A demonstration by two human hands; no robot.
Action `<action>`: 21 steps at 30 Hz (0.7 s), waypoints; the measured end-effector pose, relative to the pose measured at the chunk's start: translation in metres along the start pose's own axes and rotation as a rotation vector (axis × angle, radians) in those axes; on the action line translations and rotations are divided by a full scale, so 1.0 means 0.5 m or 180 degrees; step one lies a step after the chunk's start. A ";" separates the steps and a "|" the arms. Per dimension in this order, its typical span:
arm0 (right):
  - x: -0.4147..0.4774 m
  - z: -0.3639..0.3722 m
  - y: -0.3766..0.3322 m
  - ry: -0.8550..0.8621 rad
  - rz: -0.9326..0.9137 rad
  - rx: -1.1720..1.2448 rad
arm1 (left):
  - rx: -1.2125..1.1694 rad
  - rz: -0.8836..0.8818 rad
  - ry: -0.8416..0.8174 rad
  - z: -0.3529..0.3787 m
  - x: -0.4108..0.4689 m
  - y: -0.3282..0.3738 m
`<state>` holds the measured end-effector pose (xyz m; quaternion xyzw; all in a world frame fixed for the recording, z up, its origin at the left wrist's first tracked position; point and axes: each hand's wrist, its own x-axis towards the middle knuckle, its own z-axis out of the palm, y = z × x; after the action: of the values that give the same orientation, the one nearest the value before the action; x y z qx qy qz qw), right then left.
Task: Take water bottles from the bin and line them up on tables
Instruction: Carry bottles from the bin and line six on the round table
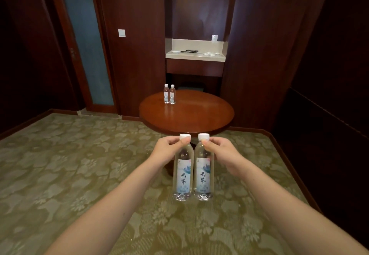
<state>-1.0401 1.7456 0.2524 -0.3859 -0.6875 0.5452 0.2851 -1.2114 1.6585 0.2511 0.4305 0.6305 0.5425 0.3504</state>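
The left hand (169,149) pinched one clear plastic white-capped water bottle (183,175) at the neck; the right hand (221,151) pinched its twin (203,175), both upright, touching. The round reddish wooden table (199,115) (two bottles (169,94) already standing there) lay straight ahead, equally near either hand.

One camera is sitting on the person's head, looking forward and down. The left hand (166,149) and right hand (223,150) are showing up close, near the middle. The round counter (196,116) is sitting farther off at 12 o'clock, and the carpet (60,165) is filling 6 o'clock.
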 end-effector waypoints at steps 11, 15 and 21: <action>0.463 -0.024 -0.020 0.0180 0.0012 -0.0017 | 0.0109 0.0086 -0.0158 -0.066 0.481 -0.011; 0.596 -0.025 0.005 0.0077 0.0117 -0.0066 | 0.0136 0.0026 -0.0113 -0.077 0.604 -0.042; 0.817 -0.037 0.045 -0.0157 0.0134 -0.0107 | 0.0182 -0.0041 -0.0018 -0.086 0.808 -0.097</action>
<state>-1.2404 2.1016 0.2231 -0.3914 -0.6951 0.5488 0.2500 -1.4134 2.0129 0.2204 0.4378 0.6475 0.5208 0.3433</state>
